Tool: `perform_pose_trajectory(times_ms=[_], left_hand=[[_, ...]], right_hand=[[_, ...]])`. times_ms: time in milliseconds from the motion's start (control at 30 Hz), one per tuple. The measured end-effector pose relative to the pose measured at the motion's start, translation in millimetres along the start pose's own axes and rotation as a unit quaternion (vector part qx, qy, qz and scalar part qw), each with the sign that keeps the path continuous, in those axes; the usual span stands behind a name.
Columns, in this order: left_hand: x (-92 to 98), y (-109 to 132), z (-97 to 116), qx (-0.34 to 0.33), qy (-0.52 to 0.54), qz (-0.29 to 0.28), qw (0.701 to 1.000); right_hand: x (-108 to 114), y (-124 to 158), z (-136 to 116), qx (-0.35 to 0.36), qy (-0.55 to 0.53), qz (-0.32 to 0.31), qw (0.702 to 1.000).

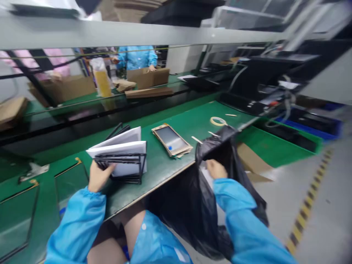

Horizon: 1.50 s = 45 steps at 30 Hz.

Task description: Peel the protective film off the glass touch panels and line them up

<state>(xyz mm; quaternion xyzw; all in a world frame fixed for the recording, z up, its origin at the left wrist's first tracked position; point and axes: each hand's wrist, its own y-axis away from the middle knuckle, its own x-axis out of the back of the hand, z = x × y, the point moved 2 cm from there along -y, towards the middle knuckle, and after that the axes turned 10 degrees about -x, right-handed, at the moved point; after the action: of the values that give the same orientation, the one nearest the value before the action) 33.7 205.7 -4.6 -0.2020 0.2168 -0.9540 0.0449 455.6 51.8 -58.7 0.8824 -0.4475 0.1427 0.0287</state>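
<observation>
My left hand (pixel 100 176) grips a stack of thin black rectangular frames with white sheets (pixel 119 156) at the near edge of the green-topped workbench (pixel 156 176). My right hand (pixel 216 169) is at the mouth of a black plastic bag (pixel 189 216) hanging off the bench edge, with a white piece (pixel 205 173) just below its fingers. The fingers are partly hidden. Right of the stack lies a gold-edged pile of rectangular panels (pixel 171 140), nearer my left hand than my right.
A roll of tape (pixel 218 121) and small pale strips (pixel 197 139) lie on the bench. More thin black frames (pixel 71 179) lie at far left. Across a shelf rail (pixel 137 35), a person in a blue smock (pixel 136 58) touches a cardboard box (pixel 148 78). A yellow-black floor stripe (pixel 304 216) runs right.
</observation>
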Motion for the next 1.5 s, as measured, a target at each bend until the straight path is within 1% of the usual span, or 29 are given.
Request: perform_pose_trajectory(times_ms=[67, 100, 133, 167, 200, 233, 267, 300, 333, 400, 467, 500, 567, 633, 733, 800, 833, 867, 900, 967, 1033, 1133, 1233, 1333, 1400, 1500], left_hand=[[0.2, 2, -2, -0.011, 0.014, 0.000, 1.000], [0.3, 4, -2, -0.017, 0.021, -0.001, 1.000], [0.4, 5, -1, -0.025, 0.030, -0.004, 0.999], [0.3, 6, 1, -0.036, 0.045, -0.009, 0.998], [0.2, 7, 3, -0.050, 0.065, -0.015, 0.997], [0.0, 7, 6, -0.064, 0.088, -0.020, 0.994], [-0.3, 8, 8, -0.076, 0.112, -0.026, 0.990], [-0.7, 8, 11, -0.085, 0.134, -0.034, 0.987], [-1.2, 7, 13, -0.089, 0.151, -0.043, 0.983], [-1.6, 6, 16, -0.090, 0.176, -0.060, 0.978], [-0.4, 3, 19, -0.094, 0.195, -0.059, 0.974], [0.8, 1, 21, -0.098, 0.204, -0.050, 0.973], [3.6, -2, 24, -0.113, 0.220, -0.035, 0.968], [5.5, -4, 28, -0.136, 0.228, -0.030, 0.964], [7.2, -5, 32, -0.156, 0.220, -0.033, 0.962], [8.3, -6, 31, -0.150, 0.217, -0.037, 0.964], [9.2, -6, 30, -0.146, 0.217, -0.036, 0.965], [10.2, -6, 28, -0.142, 0.216, -0.033, 0.965], [11.2, -5, 26, -0.138, 0.214, -0.029, 0.967], [12.5, -4, 20, -0.129, 0.213, -0.024, 0.968], [11.8, -2, 15, -0.111, 0.219, -0.030, 0.969], [8.9, 1, 11, -0.084, 0.221, -0.041, 0.971], [6.8, 3, 11, -0.078, 0.213, -0.043, 0.973], [5.0, 3, 14, -0.085, 0.212, -0.043, 0.973], [3.1, 3, 16, -0.090, 0.215, -0.040, 0.972], [-0.5, 3, 15, -0.096, 0.216, -0.030, 0.971]], right_hand=[[-19, -24, -33, 0.031, -0.019, 0.015, 0.999], [-32, -27, -53, 0.060, -0.037, 0.007, 0.997], [-47, -22, -74, 0.097, -0.059, -0.021, 0.993], [-64, -10, -94, 0.143, -0.089, -0.071, 0.983], [-83, 8, -113, 0.191, -0.115, -0.148, 0.964], [-103, 28, -129, 0.222, -0.139, -0.225, 0.939], [-123, 50, -141, 0.232, -0.162, -0.291, 0.914], [-141, 69, -150, 0.224, -0.184, -0.340, 0.895], [-157, 85, -156, 0.204, -0.213, -0.371, 0.881], [-181, 105, -161, 0.158, -0.266, -0.404, 0.861], [-193, 112, -164, 0.139, -0.295, -0.421, 0.846], [-196, 113, -165, 0.140, -0.295, -0.430, 0.842], [-198, 111, -167, 0.144, -0.281, -0.438, 0.842], [-200, 107, -168, 0.136, -0.265, -0.435, 0.850], [-200, 98, -168, 0.114, -0.251, -0.402, 0.873], [-197, 89, -173, 0.113, -0.208, -0.390, 0.890], [-195, 84, -177, 0.128, -0.170, -0.394, 0.894], [-192, 79, -183, 0.158, -0.127, -0.403, 0.892], [-188, 75, -190, 0.201, -0.088, -0.415, 0.883], [-181, 69, -205, 0.294, -0.036, -0.433, 0.851], [-177, 67, -218, 0.353, -0.007, -0.449, 0.821], [-177, 70, -227, 0.389, 0.059, -0.461, 0.796], [-178, 77, -230, 0.441, 0.117, -0.429, 0.779], [-181, 88, -237, 0.504, 0.145, -0.391, 0.756], [-186, 98, -244, 0.543, 0.164, -0.375, 0.733], [-197, 116, -257, 0.585, 0.214, -0.371, 0.688]])
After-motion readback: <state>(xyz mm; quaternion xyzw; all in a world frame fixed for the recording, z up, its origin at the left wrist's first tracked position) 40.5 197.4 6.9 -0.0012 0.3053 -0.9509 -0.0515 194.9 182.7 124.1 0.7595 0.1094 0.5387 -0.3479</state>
